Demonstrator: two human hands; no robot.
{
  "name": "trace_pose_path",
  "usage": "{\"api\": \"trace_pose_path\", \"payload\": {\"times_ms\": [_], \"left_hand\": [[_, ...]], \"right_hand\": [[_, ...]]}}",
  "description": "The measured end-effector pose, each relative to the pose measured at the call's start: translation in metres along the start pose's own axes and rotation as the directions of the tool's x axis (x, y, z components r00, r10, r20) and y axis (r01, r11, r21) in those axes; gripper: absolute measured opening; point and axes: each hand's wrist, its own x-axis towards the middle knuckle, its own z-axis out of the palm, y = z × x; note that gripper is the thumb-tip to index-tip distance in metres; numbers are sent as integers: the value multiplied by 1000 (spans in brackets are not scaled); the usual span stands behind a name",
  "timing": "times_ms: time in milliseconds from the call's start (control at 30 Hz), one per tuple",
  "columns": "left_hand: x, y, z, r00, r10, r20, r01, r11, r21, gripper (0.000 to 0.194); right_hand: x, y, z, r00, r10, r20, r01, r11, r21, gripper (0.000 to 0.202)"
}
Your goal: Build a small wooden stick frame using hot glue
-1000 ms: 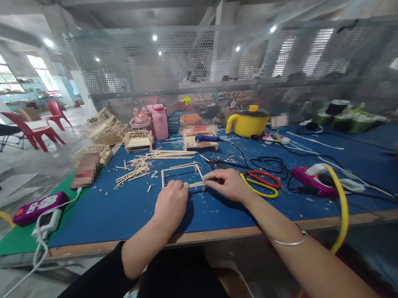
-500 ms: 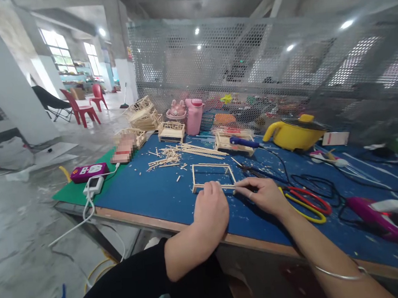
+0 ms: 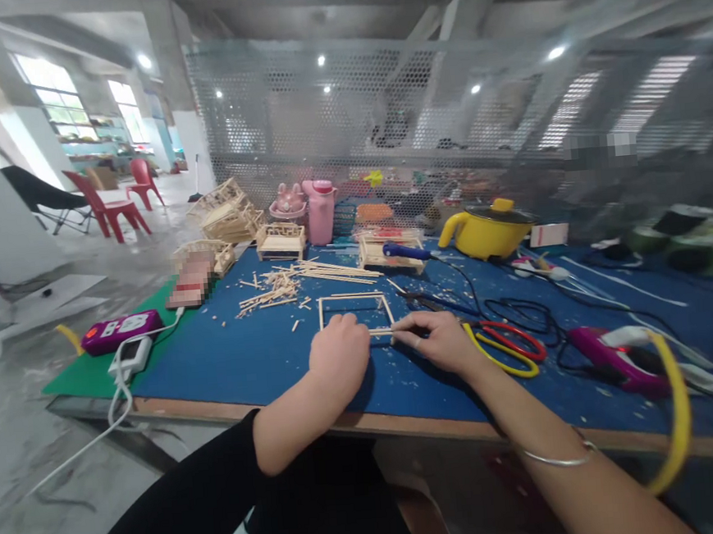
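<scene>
A small rectangular frame of thin wooden sticks point(image 3: 352, 296) lies on the blue table mat point(image 3: 216, 368) in front of me. My left hand point(image 3: 339, 355) is closed at its near left corner and hides that corner. At the near right corner, my right hand point(image 3: 433, 339) pinches the frame between thumb and fingers. Behind the frame are a loose pile of short stick pieces point(image 3: 272, 292) and several long sticks point(image 3: 341, 272). A pair of pliers point(image 3: 424, 299) with dark jaws and red and yellow handles lies beside my right hand.
Finished-looking miniature wooden beds point(image 3: 281, 242) stand at the back, near a pink bottle point(image 3: 321, 212). A blue-handled tool point(image 3: 405, 252) rests on another wooden piece. Right are a yellow pot point(image 3: 493, 231), black cables and a purple power strip point(image 3: 616, 358). Left sits a phone point(image 3: 190, 280).
The whole view has turned to the right, so the table items sit further left. Both hands stay at the near side of the stick frame; my left hand covers more of its near left corner.
</scene>
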Motion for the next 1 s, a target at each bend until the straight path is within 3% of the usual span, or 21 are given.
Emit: {"api": "trace_pose_path", "payload": {"times_ms": [167, 233, 300, 400, 500, 567, 633, 733, 833, 1000], "left_hand": [[13, -14, -6, 998, 48, 34, -45, 994, -97, 22], [17, -20, -8, 997, 69, 24, -65, 989, -135, 20], [20, -26, -11, 997, 72, 5, -69, 975, -213, 20], [26, -37, -21, 999, 53, -5, -51, 917, -396, 16], [41, -56, -29, 993, -62, -104, 7, 884, -467, 18], [53, -73, -27, 951, -217, -221, 86, 870, -486, 21], [65, -90, -19, 905, -344, -250, 150, 808, -571, 22], [74, -104, 1, 883, -420, -208, 202, 740, -641, 24], [72, -105, 16, 916, -383, -120, 223, 735, -640, 26], [66, -99, 23, 952, -307, 4, 248, 759, -603, 24]], "right_hand": [[17, 8, -25, 968, 119, -220, -72, 975, 212, 45], [35, 16, -40, 937, 131, -323, -103, 989, 103, 43], [57, 27, -52, 930, 93, -356, -145, 982, -123, 42], [91, 45, -59, 952, 64, -298, -161, 937, -311, 35], [120, 64, -55, 972, 117, -203, -189, 901, -389, 53], [135, 76, -52, 974, 181, -135, -222, 879, -422, 61], [146, 86, -52, 971, 225, -81, -238, 867, -438, 56], [158, 96, -56, 969, 246, -29, -233, 867, -441, 43], [164, 102, -60, 964, 264, -21, -247, 868, -432, 37], [163, 109, -61, 938, 317, -139, -346, 853, -390, 41]]}}
